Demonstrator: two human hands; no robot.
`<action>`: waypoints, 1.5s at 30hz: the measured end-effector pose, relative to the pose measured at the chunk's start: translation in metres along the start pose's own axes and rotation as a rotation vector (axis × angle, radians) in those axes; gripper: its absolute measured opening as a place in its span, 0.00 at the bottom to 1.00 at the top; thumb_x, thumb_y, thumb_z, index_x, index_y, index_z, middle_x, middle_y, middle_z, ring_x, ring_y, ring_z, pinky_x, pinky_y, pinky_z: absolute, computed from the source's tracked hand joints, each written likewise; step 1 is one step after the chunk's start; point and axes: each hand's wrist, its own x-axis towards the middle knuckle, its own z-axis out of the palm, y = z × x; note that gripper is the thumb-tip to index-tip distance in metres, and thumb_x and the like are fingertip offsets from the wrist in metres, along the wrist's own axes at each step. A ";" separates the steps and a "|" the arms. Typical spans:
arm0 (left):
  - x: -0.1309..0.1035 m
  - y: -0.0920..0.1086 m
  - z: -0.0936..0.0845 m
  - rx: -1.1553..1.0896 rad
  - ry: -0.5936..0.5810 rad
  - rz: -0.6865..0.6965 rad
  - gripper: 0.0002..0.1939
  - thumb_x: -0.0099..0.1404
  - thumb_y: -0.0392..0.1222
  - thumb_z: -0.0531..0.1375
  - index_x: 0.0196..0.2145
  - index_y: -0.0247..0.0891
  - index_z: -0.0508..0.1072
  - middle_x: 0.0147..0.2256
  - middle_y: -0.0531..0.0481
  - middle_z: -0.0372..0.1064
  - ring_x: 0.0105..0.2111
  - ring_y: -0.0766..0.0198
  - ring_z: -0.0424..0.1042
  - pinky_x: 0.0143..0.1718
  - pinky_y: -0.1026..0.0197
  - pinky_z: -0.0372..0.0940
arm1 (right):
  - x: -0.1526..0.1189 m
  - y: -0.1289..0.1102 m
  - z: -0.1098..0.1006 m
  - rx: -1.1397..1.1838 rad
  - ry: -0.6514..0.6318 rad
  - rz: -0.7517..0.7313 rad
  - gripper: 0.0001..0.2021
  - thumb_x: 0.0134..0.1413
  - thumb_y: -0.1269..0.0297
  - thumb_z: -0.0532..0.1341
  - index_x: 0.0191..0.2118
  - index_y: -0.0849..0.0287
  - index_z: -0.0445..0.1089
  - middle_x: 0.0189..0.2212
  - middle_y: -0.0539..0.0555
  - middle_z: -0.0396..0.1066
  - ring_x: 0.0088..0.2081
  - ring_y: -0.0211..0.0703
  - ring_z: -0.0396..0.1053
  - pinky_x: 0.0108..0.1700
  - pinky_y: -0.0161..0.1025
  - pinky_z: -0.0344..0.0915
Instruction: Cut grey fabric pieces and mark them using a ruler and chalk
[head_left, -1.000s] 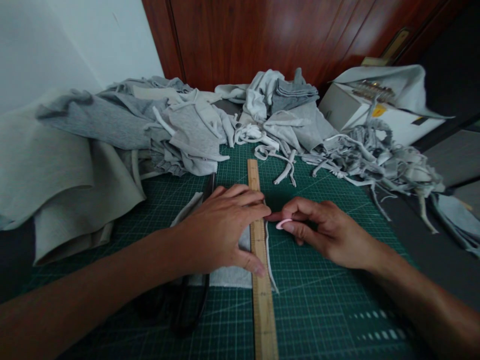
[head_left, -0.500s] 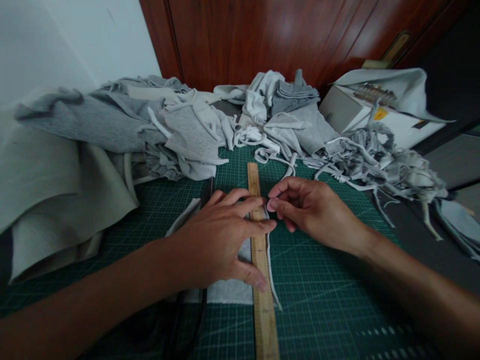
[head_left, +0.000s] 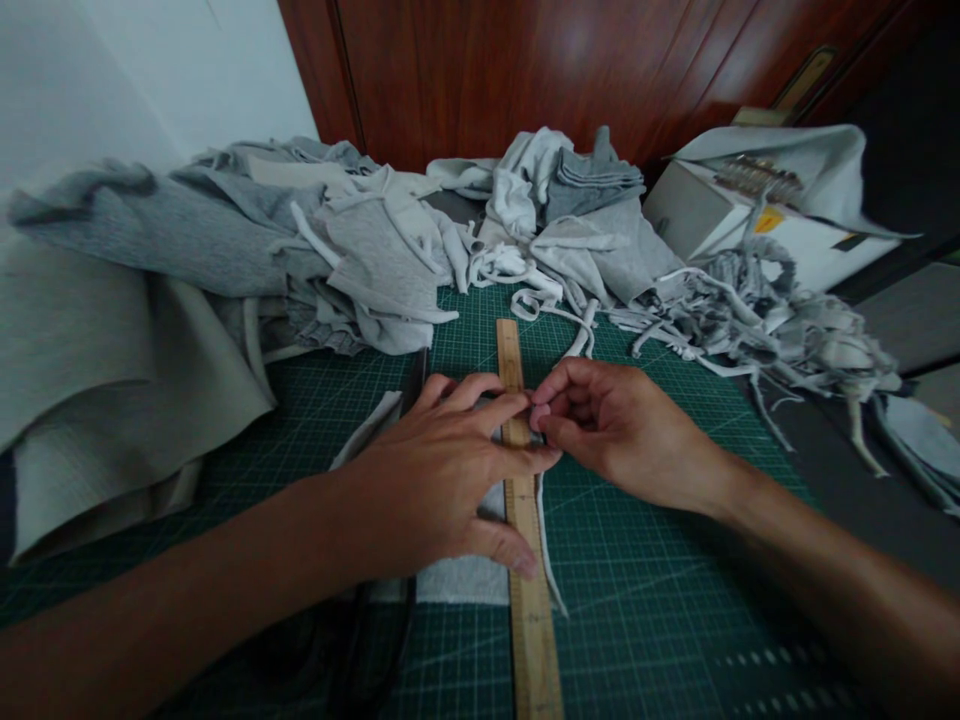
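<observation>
A wooden ruler (head_left: 531, 610) lies lengthwise over a piece of grey fabric (head_left: 465, 582) on the green cutting mat (head_left: 645, 600). My left hand (head_left: 457, 470) rests across the ruler, its fingers spread and pressing down on it. Along the ruler's right edge runs a narrow pale fabric strip (head_left: 551, 570), curving away at its near end. At the strip's upper part, close to my left fingertips, my right hand (head_left: 600, 415) pinches with thumb and forefinger. The pinched spot is mostly hidden. Beneath my left wrist, dark scissors (head_left: 411, 610) lie partly covered.
Heaped grey fabric (head_left: 360, 250) lines the back and left. A tangle of cut strips (head_left: 780, 310) sits at the right, before a white box (head_left: 697, 215) with metal pieces on top. Behind stands a reddish wooden door (head_left: 487, 80). Larger cloth (head_left: 135, 400) hangs at the left.
My right fingertips have drawn in slightly toward the ruler and pinch closer to the left hand. The left hand holds its place on the ruler. The camera view has shifted a little.
</observation>
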 end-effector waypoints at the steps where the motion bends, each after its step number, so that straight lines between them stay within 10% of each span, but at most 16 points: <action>1: -0.001 0.000 0.001 0.001 0.005 0.003 0.39 0.61 0.75 0.63 0.64 0.57 0.73 0.67 0.42 0.63 0.67 0.36 0.56 0.60 0.36 0.55 | 0.000 0.001 0.001 -0.008 -0.001 -0.005 0.04 0.62 0.69 0.65 0.41 0.55 0.71 0.32 0.51 0.76 0.32 0.42 0.75 0.32 0.38 0.73; 45: -0.003 0.004 0.000 -0.030 -0.058 -0.003 0.35 0.66 0.71 0.62 0.66 0.59 0.71 0.70 0.36 0.61 0.73 0.30 0.48 0.66 0.17 0.32 | -0.004 0.000 0.009 -0.097 0.071 0.008 0.04 0.60 0.66 0.67 0.36 0.55 0.70 0.29 0.52 0.76 0.28 0.43 0.74 0.26 0.38 0.70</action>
